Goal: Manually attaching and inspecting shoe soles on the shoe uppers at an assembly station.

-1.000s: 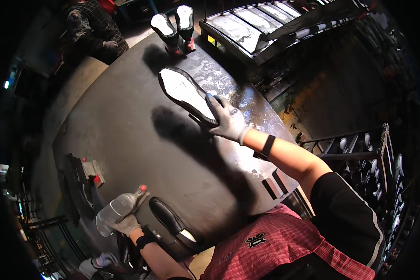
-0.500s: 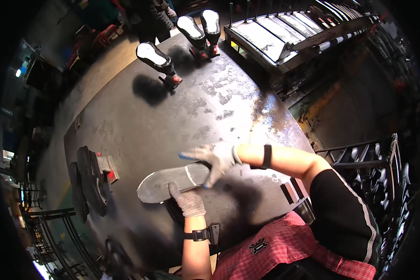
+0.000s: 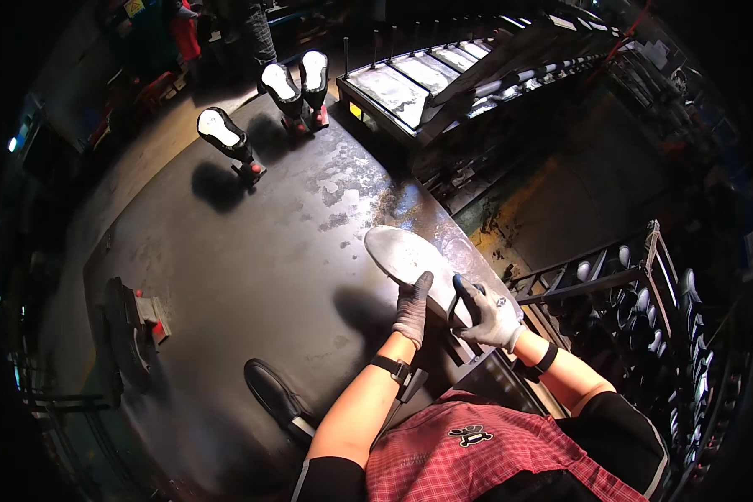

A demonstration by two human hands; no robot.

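A shoe sole [image 3: 406, 251], its pale face up, is raised over the right part of the table. Whether an upper is joined beneath it is hidden. My left hand [image 3: 413, 309], in a grey glove, grips its near-left edge with the thumb on top. My gloved right hand [image 3: 492, 318] is closed around the heel end; its fingertips look dark. To the left of my left forearm, a black shoe [image 3: 274, 391] lies on the metal table [image 3: 251, 276].
Three black shoes with white undersides stand sole-up on supports, one of them a shoe [image 3: 220, 127] at the table's far edge. Dark soles or shoes [image 3: 125, 335] lie at the left edge beside a small red-marked block [image 3: 153, 318]. A rack [image 3: 644, 276] of shoe parts stands at right.
Both hands have carried the sole to the right and turned it, toe now pointing up-left. The black shoe on the table has come into fuller view. My head view has shifted too.
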